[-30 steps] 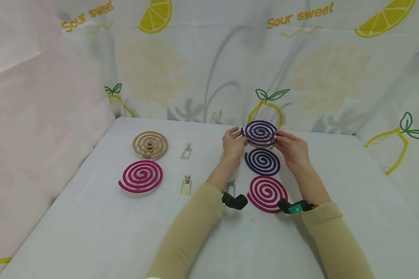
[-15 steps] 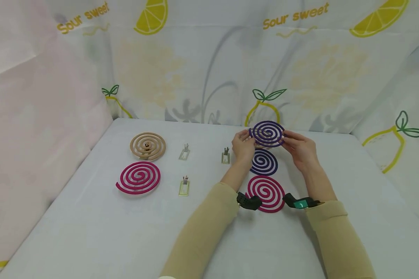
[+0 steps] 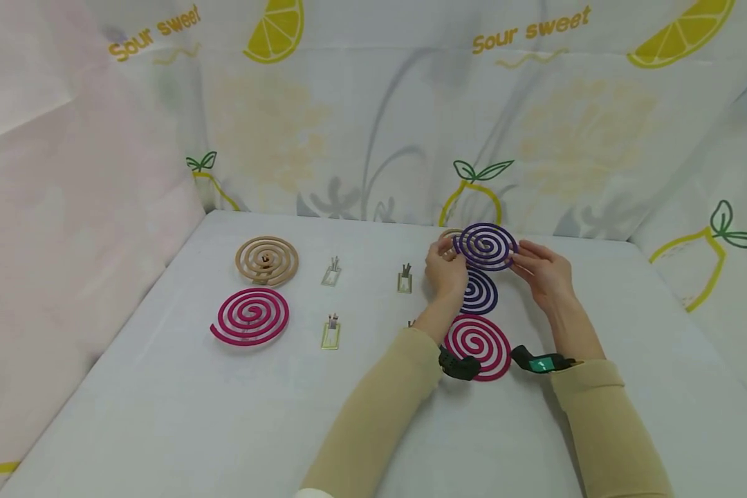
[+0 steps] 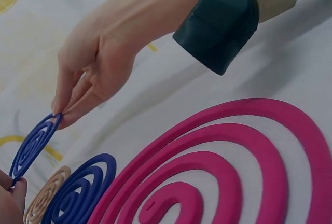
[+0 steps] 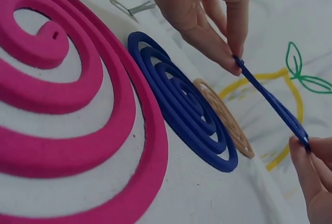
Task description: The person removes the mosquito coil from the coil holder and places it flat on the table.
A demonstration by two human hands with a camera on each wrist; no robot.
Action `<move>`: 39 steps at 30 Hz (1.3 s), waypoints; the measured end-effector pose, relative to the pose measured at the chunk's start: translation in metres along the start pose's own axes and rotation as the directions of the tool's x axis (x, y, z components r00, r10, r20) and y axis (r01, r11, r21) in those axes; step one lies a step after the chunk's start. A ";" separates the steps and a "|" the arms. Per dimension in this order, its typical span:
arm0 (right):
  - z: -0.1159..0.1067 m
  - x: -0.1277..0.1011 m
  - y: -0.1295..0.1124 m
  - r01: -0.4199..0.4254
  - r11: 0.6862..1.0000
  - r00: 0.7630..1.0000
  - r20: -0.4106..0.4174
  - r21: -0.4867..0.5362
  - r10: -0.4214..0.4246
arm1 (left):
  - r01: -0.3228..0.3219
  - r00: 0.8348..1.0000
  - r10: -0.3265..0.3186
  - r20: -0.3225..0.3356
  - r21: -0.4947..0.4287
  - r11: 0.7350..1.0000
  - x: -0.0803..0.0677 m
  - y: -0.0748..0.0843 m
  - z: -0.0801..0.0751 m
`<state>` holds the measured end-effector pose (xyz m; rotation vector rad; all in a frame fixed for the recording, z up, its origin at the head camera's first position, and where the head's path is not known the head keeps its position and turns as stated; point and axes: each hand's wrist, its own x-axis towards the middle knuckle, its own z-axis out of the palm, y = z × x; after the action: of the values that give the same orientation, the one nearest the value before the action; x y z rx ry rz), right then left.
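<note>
Left hand [image 3: 446, 277]: pinches one edge of the held blue coil [image 3: 485, 247] between thumb and fingers.
Right hand [image 3: 544, 273]: pinches the opposite edge with thumb and fingertips; the palm does not touch the coil.
Coil position: raised off the white table [image 3: 180, 415], toward its far edge on the person's right; exact tilt is hard to judge.
Grip point: keep both pinches on the outer turn, opposite each other, so that the weight is shared.
Grip force: use light pressure; the thin turns are probably brittle and could snap if squeezed, stretched or twisted.
Hand motion: move both hands together and keep the spiral level, so that the inner turns do not sag.
Lower blue coil [image 5: 181, 102]: lies on the table, nearer the person than the raised one and partly hidden by the left hand in the head view; avoid knocking it.
Right-hand tan coil [image 5: 224, 116]: lies at the far end of this row, mostly covered by the raised coil in the head view.
Right-hand pink coil [image 3: 475, 340]: lies nearest the person, below both wrists; the wrist cameras may brush it if lowered.
Left-side coils: one tan coil [image 3: 266, 259] and one pink coil [image 3: 253, 312], well apart from the hands.
Metal stands [image 3: 330, 335]: three show between the groups; the left forearm hides most of another.
</note>
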<state>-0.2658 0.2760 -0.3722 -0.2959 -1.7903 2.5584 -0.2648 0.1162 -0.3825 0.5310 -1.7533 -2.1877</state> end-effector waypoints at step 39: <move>-0.042 0.006 -0.004 -0.030 0.989 0.934 -0.348 0.144 0.079 | 0.102 0.900 -0.104 0.423 0.027 0.994 -0.020 -0.024 0.025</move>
<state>-0.2651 0.3174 -0.3831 -0.7579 -1.4908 2.4472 -0.2583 0.1518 -0.3992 0.1514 -1.9762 -2.5217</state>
